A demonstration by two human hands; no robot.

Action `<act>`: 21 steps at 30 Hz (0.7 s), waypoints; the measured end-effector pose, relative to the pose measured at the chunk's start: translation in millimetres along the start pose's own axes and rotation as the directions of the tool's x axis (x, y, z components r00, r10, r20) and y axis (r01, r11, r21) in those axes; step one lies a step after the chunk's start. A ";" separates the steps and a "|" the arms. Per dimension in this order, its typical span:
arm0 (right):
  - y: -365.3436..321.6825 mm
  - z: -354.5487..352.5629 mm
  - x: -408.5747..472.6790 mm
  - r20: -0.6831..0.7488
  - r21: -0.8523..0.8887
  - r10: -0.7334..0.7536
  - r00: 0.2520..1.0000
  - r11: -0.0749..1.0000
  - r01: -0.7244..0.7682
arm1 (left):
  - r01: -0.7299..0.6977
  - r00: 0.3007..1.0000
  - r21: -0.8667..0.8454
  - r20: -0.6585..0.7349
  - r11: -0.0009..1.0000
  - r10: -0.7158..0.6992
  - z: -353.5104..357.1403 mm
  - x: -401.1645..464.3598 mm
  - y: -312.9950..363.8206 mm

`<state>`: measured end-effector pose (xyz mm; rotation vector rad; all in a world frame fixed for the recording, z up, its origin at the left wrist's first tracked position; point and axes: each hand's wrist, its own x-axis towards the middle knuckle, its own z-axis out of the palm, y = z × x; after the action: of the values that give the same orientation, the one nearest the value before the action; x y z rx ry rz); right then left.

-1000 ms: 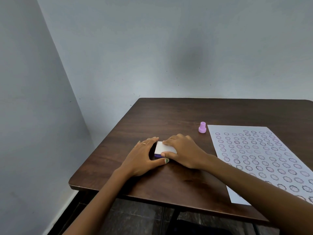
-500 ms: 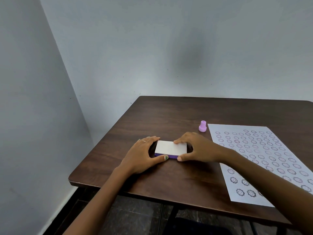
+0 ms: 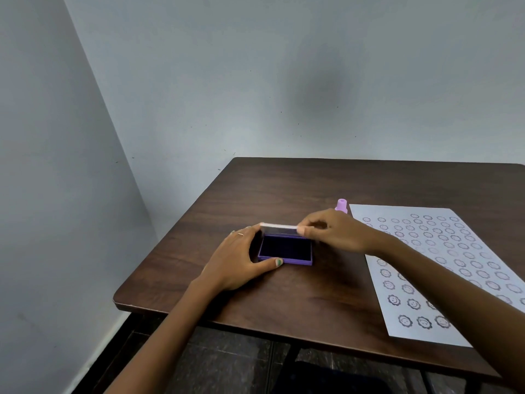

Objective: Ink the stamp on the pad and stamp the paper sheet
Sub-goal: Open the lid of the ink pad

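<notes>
Fingers (image 3: 305, 229) of the right hand (image 3: 338, 233) pinch the right end of the ink pad's lid (image 3: 279, 226), thumb and forefinger closed on its edge; we see the lid raised to near upright along the pad's far side. Left hand (image 3: 238, 257) brackets the pad's left end, thumb along the near edge, other digits curled round the far corner, pressing the base against the bench (image 3: 284, 189). A ring shows on one left digit.

Ink pad (image 3: 285, 249) lies directly below and just nearward of the right-hand fingers, its dark inked face exposed, long axis running left to right across our view.

Stamp (image 3: 341, 205), small and lilac, stands upright on the bench just beyond the right hand, partly hidden by the knuckles. It sits close to the far left corner of the paper sheet (image 3: 426, 265), not clearly touching it. The sheet lies to the right of the fingers, already covered with rows of round impressions; the right forearm crosses its near left part.

Judgement: we are in the lid-opening step; inking has not begun. The right hand is much the nearer to the stamp, which lies beyond it, so we expect the coming move to turn on that short reach away from us once the lid is released.

Right wrist is level, palm facing left. Left wrist is flat and low.
</notes>
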<state>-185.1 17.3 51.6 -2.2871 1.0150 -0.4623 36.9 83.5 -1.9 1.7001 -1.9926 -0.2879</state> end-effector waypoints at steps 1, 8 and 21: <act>1.8 0.0 2.5 -0.033 -0.008 0.003 0.999 1.000 -0.004 | -0.001 1.000 -0.004 0.006 1.000 0.001 -0.4 -0.1 0.5; 9.9 6.3 19.6 -0.241 0.008 -0.010 0.970 1.000 0.012 | 0.045 0.998 -0.018 0.046 0.999 -0.045 -1.0 0.7 1.0; 33.9 16.2 49.1 -0.299 -0.077 0.032 0.954 0.995 -0.057 | -0.020 1.000 0.001 -0.004 1.000 0.020 -0.2 -0.2 -0.2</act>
<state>-163.5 -32.0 21.3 -2.3089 1.2504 -0.7761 37.2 83.7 -1.9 1.6793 -2.0060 -0.2757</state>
